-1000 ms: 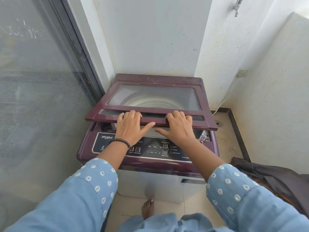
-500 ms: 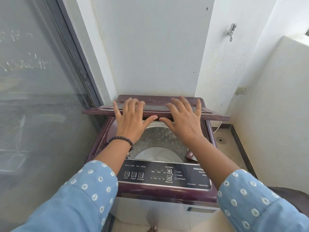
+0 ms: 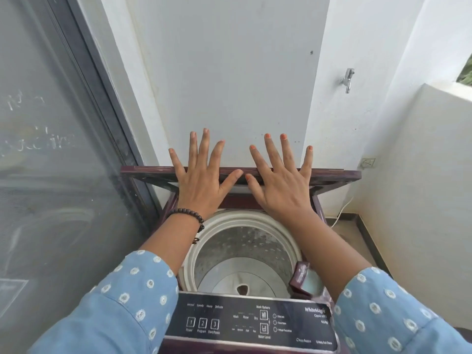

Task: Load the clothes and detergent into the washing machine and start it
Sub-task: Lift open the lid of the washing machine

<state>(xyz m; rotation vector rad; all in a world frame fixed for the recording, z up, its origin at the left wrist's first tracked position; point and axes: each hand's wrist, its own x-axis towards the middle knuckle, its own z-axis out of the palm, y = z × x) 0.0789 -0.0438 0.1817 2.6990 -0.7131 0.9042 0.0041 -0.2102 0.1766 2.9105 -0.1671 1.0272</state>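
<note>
Washing machine lid (image 3: 332,175) stands raised and folded near the back wall, both hands flat against it: left hand (image 3: 201,175) and right hand (image 3: 278,180) with fingers spread straight, pressing, not gripping. It looks a stiff, hinged panel of plastic and glass, fairly light; best pushed at its front edge. Below, the steel drum (image 3: 245,254) lies open and holds no clothes yet

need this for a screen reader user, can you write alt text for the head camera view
Both hands, the left hand and the right hand, press flat with spread fingers on the raised maroon lid of a top-loading washing machine, folded back toward a white wall. Below, the drum is open with no clothes visible, and the control panel sits nearest the camera.
</note>
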